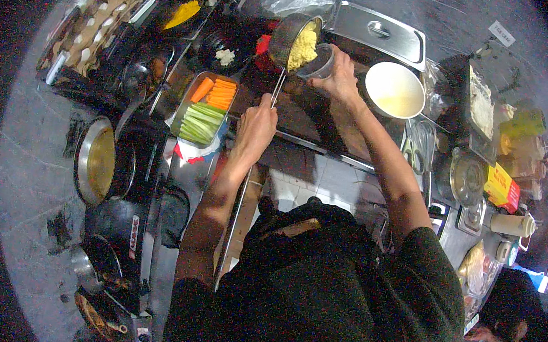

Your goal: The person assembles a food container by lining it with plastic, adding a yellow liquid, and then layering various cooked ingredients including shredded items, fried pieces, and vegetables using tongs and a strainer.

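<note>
While left hand (256,129) grips saucepan (280,45) | long handle (279,86) points bodyward, mouth tilts rightward | right hand (340,79) grasps clear cup (323,63)

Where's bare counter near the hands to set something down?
Main patch: brown counter, partly shadowed, between the left hand and right forearm. Narrower strip between the vegetable tray and the handle of the pan. Crowded: far edge with the steel lid, right side with white bowl and whisk.

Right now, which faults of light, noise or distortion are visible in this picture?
In the head view, the rim fades to black with speckled noise; same view, the steel lid looks bowed; same view, light and shadow patch the floor tiles.
</note>
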`<state>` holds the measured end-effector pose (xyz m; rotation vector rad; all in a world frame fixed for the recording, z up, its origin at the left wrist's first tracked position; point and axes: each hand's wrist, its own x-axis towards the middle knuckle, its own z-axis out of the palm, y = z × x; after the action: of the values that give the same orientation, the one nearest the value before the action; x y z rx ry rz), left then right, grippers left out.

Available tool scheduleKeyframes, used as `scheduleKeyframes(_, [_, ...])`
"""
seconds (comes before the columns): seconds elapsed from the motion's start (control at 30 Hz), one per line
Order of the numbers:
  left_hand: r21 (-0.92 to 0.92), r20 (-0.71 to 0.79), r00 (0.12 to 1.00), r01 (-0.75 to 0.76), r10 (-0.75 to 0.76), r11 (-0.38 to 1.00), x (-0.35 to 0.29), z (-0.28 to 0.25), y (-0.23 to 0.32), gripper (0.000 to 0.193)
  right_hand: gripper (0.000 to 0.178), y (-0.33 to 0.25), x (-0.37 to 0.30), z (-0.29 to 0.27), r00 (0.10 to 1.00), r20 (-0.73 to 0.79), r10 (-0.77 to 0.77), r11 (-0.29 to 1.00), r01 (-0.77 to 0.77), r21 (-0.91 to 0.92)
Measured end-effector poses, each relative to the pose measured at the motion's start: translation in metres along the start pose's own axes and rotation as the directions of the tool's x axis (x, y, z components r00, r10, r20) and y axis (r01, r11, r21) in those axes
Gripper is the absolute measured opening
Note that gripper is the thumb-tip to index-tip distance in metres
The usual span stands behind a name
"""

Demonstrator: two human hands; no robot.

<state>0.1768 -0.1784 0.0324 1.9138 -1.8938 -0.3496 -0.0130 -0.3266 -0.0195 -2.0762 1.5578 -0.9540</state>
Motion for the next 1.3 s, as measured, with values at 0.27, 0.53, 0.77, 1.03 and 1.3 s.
scheduleKeyframes(0.27, [0.063,0.029,0.999,0.034,-0.036,0.997,0.001,-0.004,0.008,0.019,0.105,-0.001,0.001,0.003,0.999,-0.008,0.049,0.997,-0.049,-0.056])
scheduleKeyframes(0.53, [0.067,0.015,1.0,0.0,-0.001,0.998,-0.003,-0.005,0.01,0.015,0.102,0.008,-0.001,0.008,0.984,-0.147,-0.103,0.994,0.105,0.008])
scheduleKeyframes(0.77, [0.123,-0.06,0.996,-0.058,0.065,0.991,-0.005,-0.01,0.011,0.015,0.101,0.005,0.003,0.009,0.963,-0.248,-0.103,0.99,0.123,0.066])
scheduleKeyframes(1.03, [0.059,-0.065,0.997,-0.025,0.029,0.998,0.0,-0.014,0.015,0.017,0.102,0.01,0.001,0.009,0.96,-0.248,-0.131,0.984,0.157,0.088])
scheduleKeyframes(1.3, [0.105,-0.027,0.999,-0.031,0.034,0.994,0.003,-0.002,0.017,0.02,0.108,0.022,0.001,0.03,0.953,-0.283,-0.11,0.961,0.174,0.214])
